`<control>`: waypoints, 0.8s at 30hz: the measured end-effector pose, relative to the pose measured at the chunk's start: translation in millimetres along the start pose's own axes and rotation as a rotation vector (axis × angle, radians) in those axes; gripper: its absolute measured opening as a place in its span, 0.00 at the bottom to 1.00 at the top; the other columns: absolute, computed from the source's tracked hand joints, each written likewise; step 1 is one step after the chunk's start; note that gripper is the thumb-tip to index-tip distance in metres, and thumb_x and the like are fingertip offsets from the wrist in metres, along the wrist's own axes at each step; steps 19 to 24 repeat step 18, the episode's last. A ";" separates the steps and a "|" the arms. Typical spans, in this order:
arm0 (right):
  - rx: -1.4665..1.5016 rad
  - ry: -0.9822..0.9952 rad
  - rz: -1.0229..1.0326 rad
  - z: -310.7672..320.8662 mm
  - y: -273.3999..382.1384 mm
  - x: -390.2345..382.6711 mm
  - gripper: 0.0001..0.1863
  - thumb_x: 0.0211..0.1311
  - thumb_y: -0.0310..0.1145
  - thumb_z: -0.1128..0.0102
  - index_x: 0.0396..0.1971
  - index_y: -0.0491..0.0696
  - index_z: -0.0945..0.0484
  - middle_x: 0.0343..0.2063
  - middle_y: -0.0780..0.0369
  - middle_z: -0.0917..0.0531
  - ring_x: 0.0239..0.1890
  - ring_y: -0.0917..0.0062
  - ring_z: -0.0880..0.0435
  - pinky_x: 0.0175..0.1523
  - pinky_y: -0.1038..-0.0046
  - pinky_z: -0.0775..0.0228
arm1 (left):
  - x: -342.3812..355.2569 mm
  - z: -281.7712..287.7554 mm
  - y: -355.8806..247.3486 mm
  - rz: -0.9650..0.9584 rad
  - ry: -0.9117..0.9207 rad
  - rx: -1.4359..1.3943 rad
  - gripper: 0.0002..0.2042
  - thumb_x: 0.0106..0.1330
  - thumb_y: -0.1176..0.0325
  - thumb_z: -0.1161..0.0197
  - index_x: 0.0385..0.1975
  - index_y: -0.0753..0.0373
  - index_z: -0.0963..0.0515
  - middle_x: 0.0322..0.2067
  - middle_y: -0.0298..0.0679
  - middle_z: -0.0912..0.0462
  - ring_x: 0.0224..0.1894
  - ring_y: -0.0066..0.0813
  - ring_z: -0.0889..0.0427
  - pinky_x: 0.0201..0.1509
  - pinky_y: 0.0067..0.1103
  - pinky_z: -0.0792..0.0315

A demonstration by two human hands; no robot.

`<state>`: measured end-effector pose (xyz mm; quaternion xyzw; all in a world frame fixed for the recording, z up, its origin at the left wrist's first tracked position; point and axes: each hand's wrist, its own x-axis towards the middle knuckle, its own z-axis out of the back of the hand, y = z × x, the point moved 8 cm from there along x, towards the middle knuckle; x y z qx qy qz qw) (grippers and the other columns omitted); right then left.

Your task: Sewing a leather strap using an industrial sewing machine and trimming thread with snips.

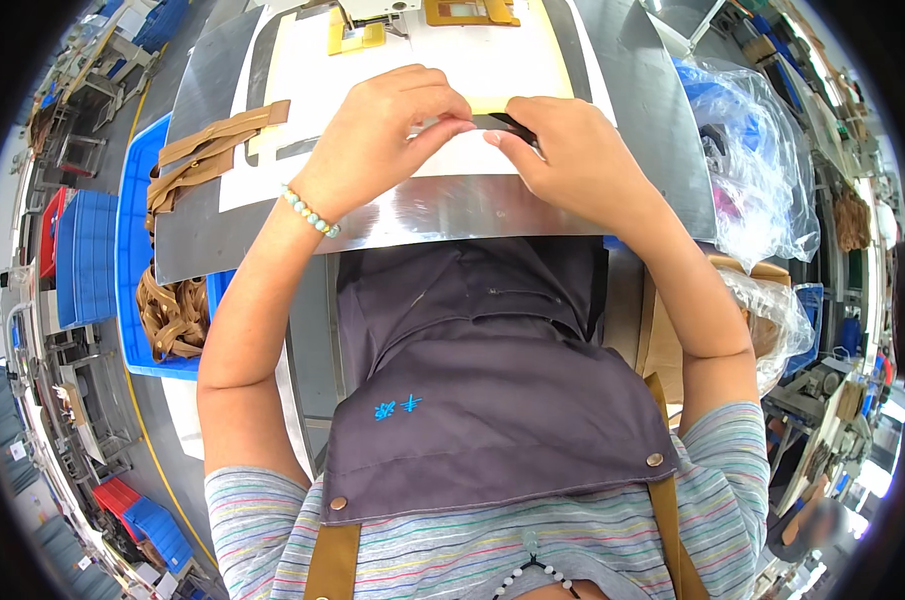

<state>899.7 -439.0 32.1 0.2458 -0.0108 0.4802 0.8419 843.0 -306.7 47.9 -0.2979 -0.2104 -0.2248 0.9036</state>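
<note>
Both my hands are over the near part of the white work surface [443,60], close together. The fingers of my left hand [378,130] are curled, with thumb and fingertips pinched; whatever is between them is too small to make out. Facing it, my right hand [578,155] is bent with thumb and forefinger curled inward. A dark patch shows between those fingers; I cannot tell whether it is a held piece or the surface's dark band. Beyond my hands, a yellow piece [358,40] lies under the sewing machine's foot [358,18]. A brown piece with a clear window [470,12] lies to its right.
Brown straps [223,135] hang over the table's left side. Below them, a blue bin [138,300] holds more brown strapping [173,315]. Clear plastic bags [758,160] stand at the right, above a cardboard box [668,350]. The metal table edge [433,210] runs before my apron.
</note>
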 end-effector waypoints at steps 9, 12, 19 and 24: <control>-0.132 -0.005 0.155 -18.3 9.2 6.9 0.15 0.70 0.39 0.44 0.31 0.41 0.19 0.28 0.53 0.15 0.33 0.58 0.15 0.41 0.60 0.24 | -11.0 2.6 10.7 0.165 -0.047 -0.026 0.01 0.61 0.76 0.30 0.31 0.65 0.14 0.28 0.34 0.16 0.29 0.23 0.22 0.30 0.19 0.31; -0.185 0.008 0.196 -13.5 8.4 9.3 0.16 0.71 0.39 0.45 0.32 0.41 0.19 0.27 0.53 0.15 0.34 0.59 0.15 0.42 0.60 0.23 | -15.3 1.6 16.3 0.226 -0.075 -0.069 0.01 0.61 0.75 0.30 0.30 0.65 0.15 0.26 0.34 0.17 0.27 0.21 0.24 0.29 0.18 0.33; -0.173 0.086 0.185 -4.1 -4.2 13.1 0.17 0.70 0.43 0.43 0.34 0.42 0.18 0.36 0.51 0.14 0.37 0.55 0.15 0.47 0.59 0.23 | -14.0 -2.0 21.6 0.305 -0.098 -0.103 0.02 0.62 0.74 0.30 0.30 0.65 0.14 0.25 0.33 0.17 0.25 0.19 0.27 0.29 0.18 0.34; -0.173 0.086 0.185 -4.1 -4.2 13.1 0.17 0.70 0.43 0.43 0.34 0.42 0.18 0.36 0.51 0.14 0.37 0.55 0.15 0.47 0.59 0.23 | -14.0 -2.0 21.6 0.305 -0.098 -0.103 0.02 0.62 0.74 0.30 0.30 0.65 0.14 0.25 0.33 0.17 0.25 0.19 0.27 0.29 0.18 0.34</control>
